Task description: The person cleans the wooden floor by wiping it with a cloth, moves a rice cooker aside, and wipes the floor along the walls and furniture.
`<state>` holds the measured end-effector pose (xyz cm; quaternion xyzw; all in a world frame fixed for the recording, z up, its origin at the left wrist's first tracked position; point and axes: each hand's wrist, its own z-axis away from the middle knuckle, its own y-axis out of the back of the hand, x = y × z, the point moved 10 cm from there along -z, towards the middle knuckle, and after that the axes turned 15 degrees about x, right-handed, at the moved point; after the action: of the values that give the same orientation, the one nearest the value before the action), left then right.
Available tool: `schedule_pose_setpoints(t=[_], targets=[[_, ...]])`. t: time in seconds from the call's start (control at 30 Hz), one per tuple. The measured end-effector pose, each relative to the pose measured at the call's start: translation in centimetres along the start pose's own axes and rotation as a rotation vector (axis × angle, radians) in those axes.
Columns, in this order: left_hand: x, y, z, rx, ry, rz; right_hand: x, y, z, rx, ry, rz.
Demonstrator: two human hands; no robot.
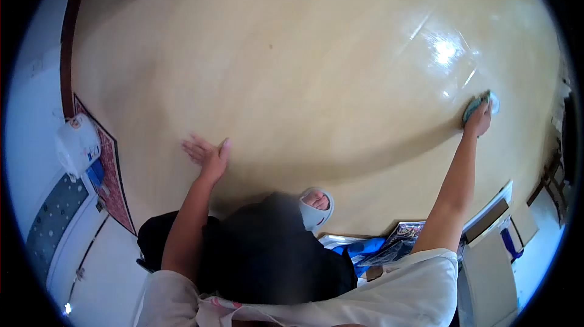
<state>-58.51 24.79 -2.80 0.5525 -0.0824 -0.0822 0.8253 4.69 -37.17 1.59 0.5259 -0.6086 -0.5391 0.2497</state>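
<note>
My right hand (480, 121) is stretched far out to the right, its fingers closed over a bunched green-and-white cloth (469, 110). The cloth is pressed against the tan, glossy floor (340, 71). On the other side, my left hand (208, 155) is empty, with its fingers stretched out and the thumb apart. It hovers over or rests on the floor; which of the two I cannot tell. Between my arms are my dark-clothed knees and one foot in a pale slipper (311, 222).
A red patterned mat (115, 172) lies along the left wall, with a white plastic container (78, 144) beside it. Blue and dark packaged items (365, 246) lie close behind my foot. Boxes or panels (490, 266) stand at the lower right. Bright light reflects off the floor.
</note>
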Motion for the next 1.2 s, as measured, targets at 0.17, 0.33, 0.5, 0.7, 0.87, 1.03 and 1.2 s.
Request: schedule_pose_setpoints(t=[0.17,0.33,0.5,0.7,0.87,1.03,1.2], targets=[[-0.1,-0.2,0.0,0.021,-0.014,-0.006,-22.6,-1.7,14.6,-0.173,0.567,-0.632],[0.4,0.0,0.0,-0.005,0.007,0.001,-42.1,2.7,37.8,-0.069,1.017,-0.679],[0.6,0.3,0.2,-0.019,0.012,0.033,-44.4,4.2,41.4,-0.264,0.917,-0.874],[1.1,0.7,0.2,-0.035,0.042,0.011,-20.1,8.6,25.8,-0.338,0.457,-0.632],[-0.5,-0.2,-0.4,-0.016,0.034,-0.018,10.9,7.6,18.8,-0.222,-0.118,-0.007],[-0.4,0.0,-0.8,-0.014,0.049,-0.047,-4.7,7.7,26.4,-0.013,0.318,-0.279],[-1.2,-0.7,-2.0,-0.098,0.103,-0.138,-26.4,9.4,39.9,0.012,0.661,-0.408]])
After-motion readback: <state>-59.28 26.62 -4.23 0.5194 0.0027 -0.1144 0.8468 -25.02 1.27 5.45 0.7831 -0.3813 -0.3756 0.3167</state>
